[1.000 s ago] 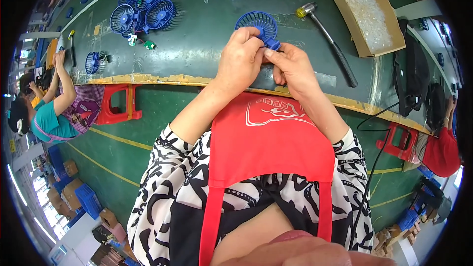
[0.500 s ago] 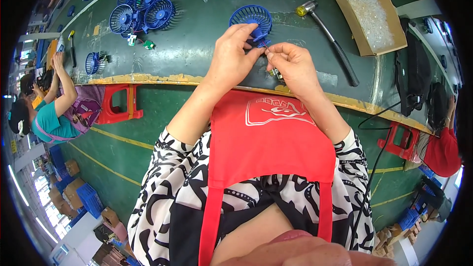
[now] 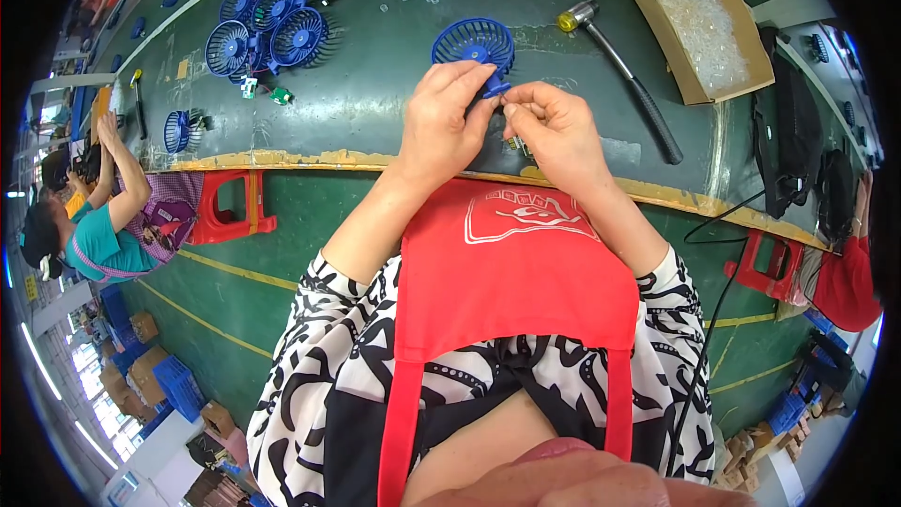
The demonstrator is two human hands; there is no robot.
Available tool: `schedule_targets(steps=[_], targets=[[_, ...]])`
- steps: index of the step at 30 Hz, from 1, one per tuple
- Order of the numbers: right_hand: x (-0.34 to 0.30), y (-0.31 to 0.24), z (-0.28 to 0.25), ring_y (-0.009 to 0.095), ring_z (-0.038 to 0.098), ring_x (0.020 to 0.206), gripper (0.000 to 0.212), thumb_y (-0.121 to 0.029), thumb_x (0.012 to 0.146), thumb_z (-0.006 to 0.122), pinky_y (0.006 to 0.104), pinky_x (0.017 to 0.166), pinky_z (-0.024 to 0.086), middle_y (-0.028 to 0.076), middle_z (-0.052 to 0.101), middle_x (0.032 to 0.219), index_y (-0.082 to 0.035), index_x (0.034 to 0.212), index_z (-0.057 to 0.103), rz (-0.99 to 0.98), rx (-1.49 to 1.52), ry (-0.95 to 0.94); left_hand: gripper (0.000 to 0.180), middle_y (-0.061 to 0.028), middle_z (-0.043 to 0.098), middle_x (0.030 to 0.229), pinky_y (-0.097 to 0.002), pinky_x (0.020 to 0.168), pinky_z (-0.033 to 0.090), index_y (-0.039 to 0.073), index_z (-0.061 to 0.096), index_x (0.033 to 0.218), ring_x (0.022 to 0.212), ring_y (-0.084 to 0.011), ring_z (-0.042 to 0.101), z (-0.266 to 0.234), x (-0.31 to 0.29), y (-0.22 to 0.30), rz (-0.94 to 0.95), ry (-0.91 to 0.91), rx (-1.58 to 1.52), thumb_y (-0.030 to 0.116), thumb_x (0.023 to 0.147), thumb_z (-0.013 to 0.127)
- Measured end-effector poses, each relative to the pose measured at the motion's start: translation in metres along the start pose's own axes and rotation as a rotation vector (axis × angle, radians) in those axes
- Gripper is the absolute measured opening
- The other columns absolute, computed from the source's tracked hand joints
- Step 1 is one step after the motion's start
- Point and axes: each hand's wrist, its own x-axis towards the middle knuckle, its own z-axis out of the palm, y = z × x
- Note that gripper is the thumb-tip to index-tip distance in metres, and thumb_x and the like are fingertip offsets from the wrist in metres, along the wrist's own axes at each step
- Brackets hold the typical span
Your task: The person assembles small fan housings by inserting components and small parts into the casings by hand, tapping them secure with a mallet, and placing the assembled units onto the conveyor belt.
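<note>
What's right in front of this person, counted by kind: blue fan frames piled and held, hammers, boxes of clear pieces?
Piled blue fan frames: 5 visible
Held blue fan frame: 1
Hammer: 1
Cardboard box of clear pieces: 1
Total: 8

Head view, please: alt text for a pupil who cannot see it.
A person's left hand holds a blue fan housing over a green workbench while the right hand pinches close to its near end. Similar housings lie left; a hammer and an open box of clear pieces, right.
</note>
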Motion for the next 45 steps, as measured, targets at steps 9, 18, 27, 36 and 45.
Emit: schedule_targets(steps=[9,18,27,36,45], targets=[[-0.002,-0.035,-0.004,0.022,0.060,0.058,0.005,-0.006,0.085,0.066,0.0318,0.053,0.046,0.009,0.060,0.073,-0.002,0.088,0.067,-0.532,-0.574,0.134,0.019,-0.0132,0.067,0.095,-0.0323,0.075,0.049,0.001,0.068,0.099,0.084,-0.0250,0.063,-0.017,0.017,0.015,0.052,-0.017,-0.094,0.003,0.080,0.070],[0.004,-0.041,-0.016,0.029,0.060,0.060,0.003,-0.007,0.083,0.065,0.0374,0.053,0.046,0.010,0.059,0.072,-0.004,0.084,0.066,-0.565,-0.729,0.077,0.013,-0.0059,0.066,0.089,-0.0249,0.074,0.047,-0.003,0.068,0.093,0.083,-0.0119,0.059,-0.008,0.011,0.013,-0.361,-0.117,-0.532,0.009,0.091,0.063],[0.008,-0.042,-0.028,0.030,0.059,0.062,0.004,-0.006,0.082,0.065,0.0376,0.055,0.046,0.010,0.058,0.070,-0.003,0.080,0.065,-0.504,-0.713,-0.020,0.017,-0.0030,0.068,0.080,-0.0222,0.066,0.049,-0.002,0.070,0.091,0.071,-0.0078,0.060,-0.008,0.016,0.005,-0.786,-0.183,-1.076,0.014,0.091,0.064],[0.012,-0.028,-0.041,0.029,0.061,0.067,0.006,-0.007,0.084,0.065,0.0344,0.059,0.047,0.012,0.060,0.073,0.000,0.084,0.065,-0.398,-0.609,-0.045,0.019,0.0006,0.065,0.073,-0.0219,0.060,0.045,-0.002,0.071,0.086,0.065,-0.0047,0.054,0.017,0.021,0.001,-0.821,-0.298,-0.950,0.016,0.091,0.066],[0.028,-0.006,-0.101,0.033,0.059,0.088,0.021,-0.015,0.083,0.067,0.0436,0.074,0.050,0.014,0.058,0.095,-0.001,0.098,0.063,-0.332,-1.399,0.373,0.029,-0.0089,0.065,0.064,-0.0331,0.053,0.047,-0.002,0.069,0.075,0.054,-0.0179,0.059,0.022,0.076,-0.043,-0.606,-0.293,-0.245,0.026,0.083,0.073]])
